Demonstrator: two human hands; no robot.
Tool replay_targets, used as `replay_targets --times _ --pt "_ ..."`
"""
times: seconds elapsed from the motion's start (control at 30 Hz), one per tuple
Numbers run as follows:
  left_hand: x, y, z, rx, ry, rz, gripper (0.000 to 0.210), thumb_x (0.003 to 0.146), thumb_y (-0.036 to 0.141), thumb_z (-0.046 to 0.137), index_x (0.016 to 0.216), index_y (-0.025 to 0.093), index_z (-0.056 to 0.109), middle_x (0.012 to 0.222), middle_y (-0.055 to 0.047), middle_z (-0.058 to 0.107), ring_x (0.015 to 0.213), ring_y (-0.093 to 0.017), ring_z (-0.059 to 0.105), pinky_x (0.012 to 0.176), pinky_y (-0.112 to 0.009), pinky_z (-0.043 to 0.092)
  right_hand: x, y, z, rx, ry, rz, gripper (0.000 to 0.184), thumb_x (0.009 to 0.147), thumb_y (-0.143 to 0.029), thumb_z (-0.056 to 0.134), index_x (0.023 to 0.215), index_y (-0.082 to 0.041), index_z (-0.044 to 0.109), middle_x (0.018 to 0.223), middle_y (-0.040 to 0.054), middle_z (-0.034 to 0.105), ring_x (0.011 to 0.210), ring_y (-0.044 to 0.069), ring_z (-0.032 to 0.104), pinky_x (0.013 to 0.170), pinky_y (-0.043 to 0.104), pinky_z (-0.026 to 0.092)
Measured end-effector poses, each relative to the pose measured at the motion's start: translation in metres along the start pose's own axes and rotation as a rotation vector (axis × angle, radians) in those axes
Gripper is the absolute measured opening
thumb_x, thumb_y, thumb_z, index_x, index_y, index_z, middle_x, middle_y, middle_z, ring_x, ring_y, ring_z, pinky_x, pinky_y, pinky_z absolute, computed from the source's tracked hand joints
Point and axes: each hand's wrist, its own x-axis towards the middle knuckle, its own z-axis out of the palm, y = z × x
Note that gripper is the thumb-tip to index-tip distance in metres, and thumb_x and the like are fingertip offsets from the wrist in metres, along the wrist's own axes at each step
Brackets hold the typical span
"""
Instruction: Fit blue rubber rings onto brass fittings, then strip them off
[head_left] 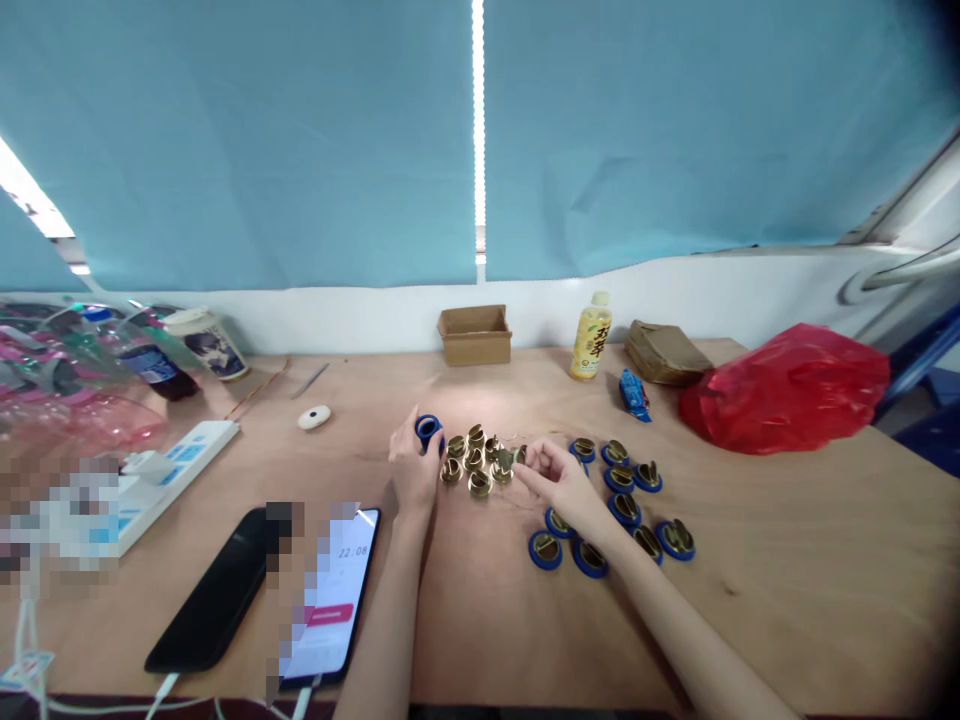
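Between the thumb and fingers of my left hand (411,468) is a blue ring (428,428), held a little above the wooden table. My right hand (564,487) pinches a small brass-coloured fitting (519,456) at the right edge of a cluster. That cluster has several loose brass-coloured round fittings (479,485), each with a raised fin on top. Around and beyond my right hand lie several brass fittings with blue rings (625,509) around their bases. My right forearm partly covers some of these.
A small cardboard box (477,347) and a yellow drink bottle (591,338) stand at the back. To the right are a blue wrapper (634,395), a brown package (666,350) and a red plastic bag (787,395). Two phones (214,590), a power strip (180,470) and bottles (146,360) occupy the left.
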Motion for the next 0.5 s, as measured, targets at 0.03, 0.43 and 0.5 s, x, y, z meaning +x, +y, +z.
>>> replay_targets --times 0.03,0.43,0.5 --pt "-0.0002 0.0007 0.0001 -0.005 -0.005 -0.005 0.051 0.083 0.027 0.066 0.133 0.022 0.056 0.119 -0.012 0.067 0.114 -0.029 0.06 0.102 -0.044 0.046 0.0 0.0003 -0.0001 0.0 -0.002 0.001 0.044 0.071 -0.056 0.073 0.07 -0.023 0.044 0.058 -0.0079 0.039 0.051 0.01 0.036 0.049 0.025 0.028" --pt "-0.0011 0.0042 0.0012 -0.059 -0.043 -0.043 0.059 0.083 0.025 0.066 0.14 0.023 0.048 0.13 -0.014 0.062 0.123 -0.028 0.056 0.107 -0.044 0.042 -0.0001 0.0054 -0.0005 -0.036 -0.016 0.01 0.043 0.072 -0.055 0.072 0.071 -0.023 0.044 0.057 -0.0084 0.035 0.051 0.01 0.032 0.048 0.024 0.025" --pt "-0.0011 0.0037 0.0011 -0.055 -0.045 -0.036 0.058 0.083 0.025 0.065 0.139 0.023 0.048 0.127 -0.013 0.063 0.122 -0.028 0.057 0.106 -0.044 0.043 -0.0003 0.0057 -0.0005 -0.043 -0.012 0.0 0.042 0.073 -0.054 0.072 0.07 -0.023 0.044 0.057 -0.0084 0.035 0.051 0.01 0.031 0.048 0.024 0.024"
